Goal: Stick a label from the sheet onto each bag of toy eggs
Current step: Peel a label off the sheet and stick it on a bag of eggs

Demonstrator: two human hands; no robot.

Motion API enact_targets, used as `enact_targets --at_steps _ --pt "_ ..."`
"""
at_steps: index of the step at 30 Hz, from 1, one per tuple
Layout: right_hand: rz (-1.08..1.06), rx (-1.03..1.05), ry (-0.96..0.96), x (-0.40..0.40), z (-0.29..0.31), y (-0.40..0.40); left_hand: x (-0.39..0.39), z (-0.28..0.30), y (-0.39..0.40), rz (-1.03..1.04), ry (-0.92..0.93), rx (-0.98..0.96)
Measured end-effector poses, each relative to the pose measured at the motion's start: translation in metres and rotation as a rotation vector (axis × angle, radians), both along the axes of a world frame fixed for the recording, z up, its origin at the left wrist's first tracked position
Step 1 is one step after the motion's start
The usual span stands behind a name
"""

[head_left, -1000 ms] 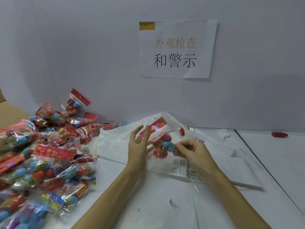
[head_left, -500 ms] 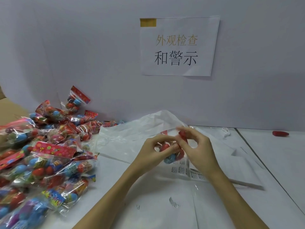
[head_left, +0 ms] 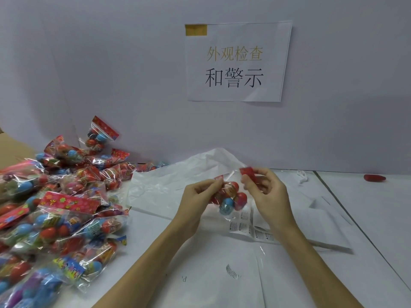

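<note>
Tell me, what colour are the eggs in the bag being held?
Mostly red, plus one blue egg, in the clear bag; the head view shows it.

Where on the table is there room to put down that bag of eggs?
Bare table lies right of the label sheet, before the red thing. The pile of bags crowds the left.

The left third of the frame is blocked by a pile of egg bags [head_left: 55, 207] heaped against the wall [head_left: 111, 74]. At centre, a crumpled white plastic sheet [head_left: 169, 181] and the label sheet [head_left: 251, 227] are spread flat. Bare table [head_left: 367, 218] is seen at right, interrupted only by a small red object [head_left: 374, 177] near the wall.
</note>
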State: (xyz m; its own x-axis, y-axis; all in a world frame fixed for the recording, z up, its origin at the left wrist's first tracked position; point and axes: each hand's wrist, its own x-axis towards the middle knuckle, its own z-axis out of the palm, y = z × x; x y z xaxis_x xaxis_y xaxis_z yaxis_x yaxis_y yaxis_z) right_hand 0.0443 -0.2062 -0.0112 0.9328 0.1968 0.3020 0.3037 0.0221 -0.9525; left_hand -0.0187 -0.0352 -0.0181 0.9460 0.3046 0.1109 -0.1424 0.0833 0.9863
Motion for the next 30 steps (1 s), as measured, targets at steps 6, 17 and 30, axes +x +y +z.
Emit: enact_targets --at_steps 6,17,30 --pt "0.208 -0.012 0.222 -0.003 -0.005 0.004 0.002 0.0 0.015 0.137 0.017 -0.155" --pt "0.1 -0.087 0.116 -0.004 -0.011 0.007 0.003 0.0 0.007 -0.138 0.001 -0.136" --pt "0.098 -0.748 -0.168 0.004 -0.012 -0.01 0.007 0.0 0.016 0.087 0.066 -0.175"
